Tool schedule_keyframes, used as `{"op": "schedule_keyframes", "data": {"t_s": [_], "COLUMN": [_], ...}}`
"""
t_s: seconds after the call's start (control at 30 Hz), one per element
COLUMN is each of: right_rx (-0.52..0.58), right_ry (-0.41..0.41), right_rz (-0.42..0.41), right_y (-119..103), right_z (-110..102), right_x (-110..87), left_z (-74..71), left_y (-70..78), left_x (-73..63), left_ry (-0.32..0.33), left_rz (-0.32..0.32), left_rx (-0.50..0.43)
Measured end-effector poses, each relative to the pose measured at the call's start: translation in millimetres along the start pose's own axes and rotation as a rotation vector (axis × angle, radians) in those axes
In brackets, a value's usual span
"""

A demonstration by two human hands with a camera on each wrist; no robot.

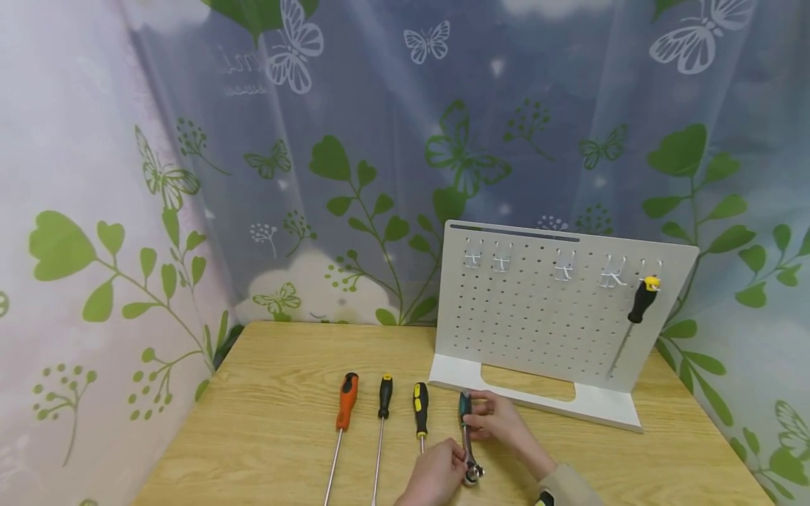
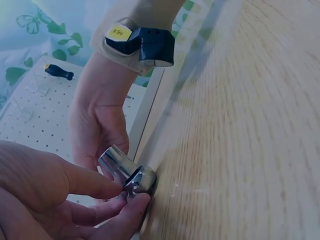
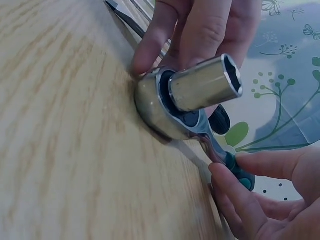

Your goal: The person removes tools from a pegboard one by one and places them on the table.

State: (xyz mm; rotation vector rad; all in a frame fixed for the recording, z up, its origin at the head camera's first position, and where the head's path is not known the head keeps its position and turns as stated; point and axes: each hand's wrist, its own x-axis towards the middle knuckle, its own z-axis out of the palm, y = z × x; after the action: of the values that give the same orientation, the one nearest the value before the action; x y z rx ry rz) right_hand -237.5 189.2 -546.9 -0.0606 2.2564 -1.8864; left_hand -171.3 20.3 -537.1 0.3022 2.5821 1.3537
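A ratchet wrench (image 1: 467,443) with a green-and-black handle and a shiny metal head lies along the table, its handle toward the pegboard. A deep socket (image 3: 207,82) sticks out from its head, plain in the right wrist view. My left hand (image 1: 438,472) pinches the wrench by the head end, thumb and forefinger at the metal in the left wrist view. Farther up, my right hand (image 1: 500,424) holds the green handle (image 3: 242,175) between thumb and fingers. Left of the wrench lies a black-and-yellow screwdriver (image 1: 420,407), its shaft partly hidden by my left hand.
A white pegboard (image 1: 525,309) on a flat base stands at the back right, with several clear hooks (image 1: 565,266) near its top. From its rightmost hook hangs a black-and-yellow screwdriver (image 1: 643,301). An orange screwdriver (image 1: 346,404) and a black screwdriver (image 1: 385,399) lie on the wooden table (image 1: 266,393).
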Motion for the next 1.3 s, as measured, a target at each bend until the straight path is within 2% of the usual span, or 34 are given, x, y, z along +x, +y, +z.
{"op": "schedule_keyframes", "data": {"t_s": [0.17,0.33,0.57,0.7,0.93,1.3], "right_rx": [-0.007,-0.033,-0.079,-0.113,-0.216,-0.155], "right_ry": [0.029,0.054,0.049,0.047,0.081,0.038], "right_rz": [0.021,0.022,0.002,-0.015,0.027,-0.011], "right_y": [-2,-2,-3,-6,-10,-7], "right_z": [3,7,9,10,13,9], "right_x": [1.5,3.9,3.5,1.9,2.0,-2.3], "left_z": [3.4,3.3,3.4,3.7,1.6,-0.6], "left_y": [-0.9,-2.2,-5.9,-7.0,-9.4,-10.8], "left_x": [2.3,1.5,0.8,0.6,0.9,-0.4], "left_ry": [0.012,0.048,0.092,0.103,0.082,0.086], "left_rz": [-0.013,0.035,0.088,0.105,0.11,0.127], "left_rx": [0.013,0.089,0.131,0.127,0.098,0.028]}}
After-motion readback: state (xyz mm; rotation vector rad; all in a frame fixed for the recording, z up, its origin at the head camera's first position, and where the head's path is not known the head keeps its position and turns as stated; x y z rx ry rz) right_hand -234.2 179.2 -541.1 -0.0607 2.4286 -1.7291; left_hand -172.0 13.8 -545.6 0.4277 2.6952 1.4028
